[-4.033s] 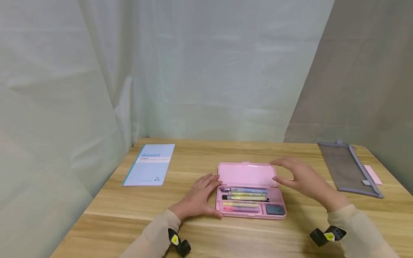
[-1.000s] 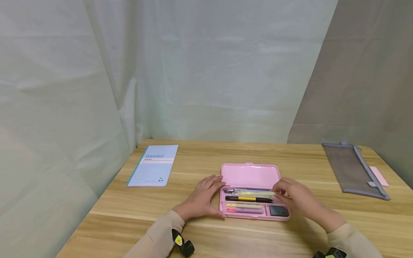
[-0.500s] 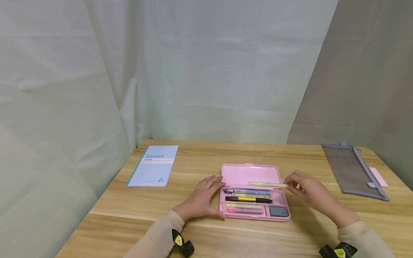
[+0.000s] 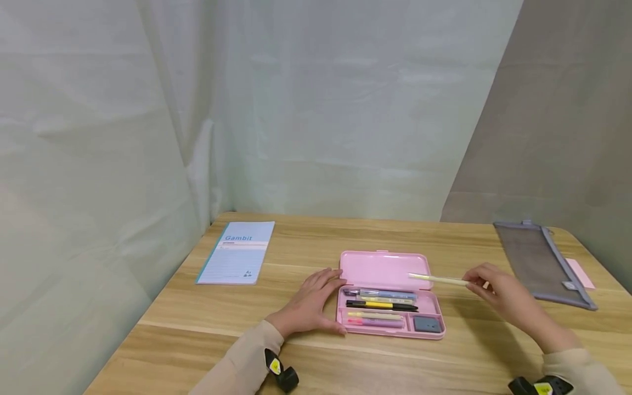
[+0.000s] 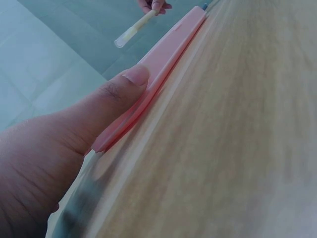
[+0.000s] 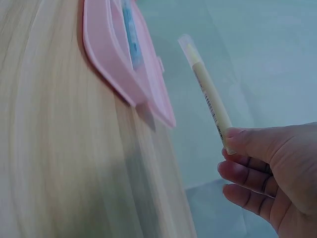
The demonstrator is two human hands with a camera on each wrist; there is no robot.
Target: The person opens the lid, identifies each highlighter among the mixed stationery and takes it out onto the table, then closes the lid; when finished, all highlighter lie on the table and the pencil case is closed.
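Observation:
An open pink pencil case point(image 4: 385, 270) lies on the table, its lid folded back. My left hand point(image 4: 312, 303) rests against the case's left end, fingers fairly straight, thumb along the front side. In the left wrist view, the left thumb point(image 5: 119, 94) touches the case's wall. Just right of the case, my right hand point(image 4: 503, 293) pinches a pale yellow highlighter point(image 4: 444, 280) by one end, above the table. Its clear-capped tip points left over the lid. Inside the case are a blue pen point(image 4: 390, 294), a black-and-yellow pen point(image 4: 382, 305), more highlighters point(image 4: 375, 323) and a dark grey block point(image 4: 427, 324).
A light blue notebook point(image 4: 237, 253) lies at the table's left. Toward the right edge, a grey mesh zip pouch point(image 4: 538, 263) lies flat, with a pink slip point(image 4: 580, 273) beside it. A pale curtain point(image 4: 336, 109) hangs behind the table point(image 4: 296, 238).
The right hand reached into the case, took hold of the yellow highlighter, lifted it out and moved right with it. The left hand has stayed at the case's left end.

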